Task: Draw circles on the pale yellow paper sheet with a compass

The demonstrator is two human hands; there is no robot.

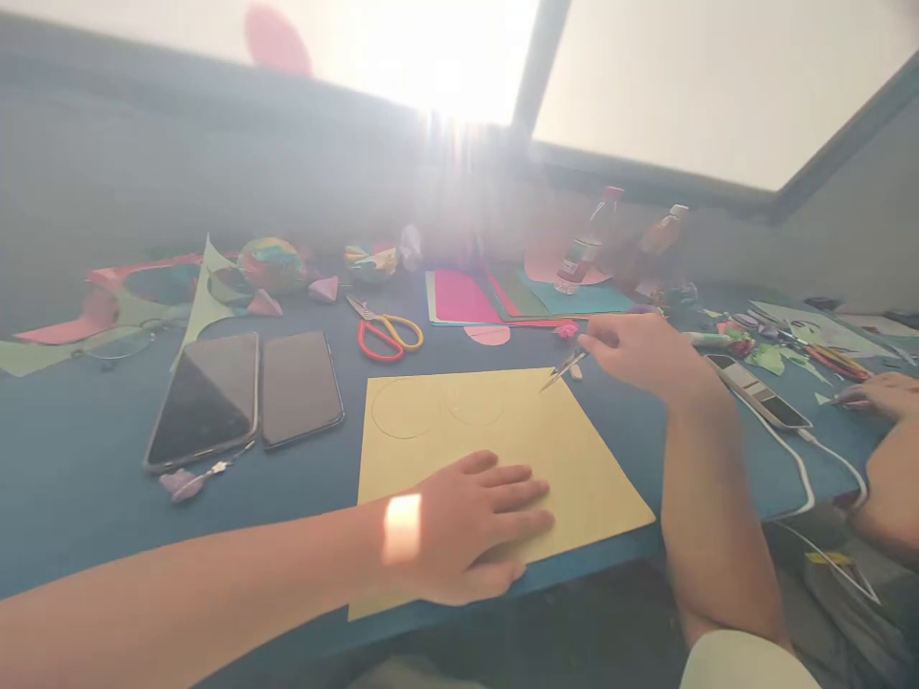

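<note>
Paper (pixel 495 450) lay flat at the table's (pixel 86 459) near edge, skewed, its long axis running from the near left to the far right. Left hand (pixel 474 526) rested open, palm down, on its near edge, pinning it. Right hand (pixel 638 354) hovered just past the far right corner, closed on a compass (pixel 564 370) whose tip pointed down-left at the sheet. Two faint circles (pixel 406 409) sat near the far edge. Right hand was nearer to them.

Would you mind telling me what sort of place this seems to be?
Probably a paper-craft table by a window: a blue table strewn with coloured paper sheets, scissors and cut scraps, with a yellow sheet bearing drawn circles.
</note>
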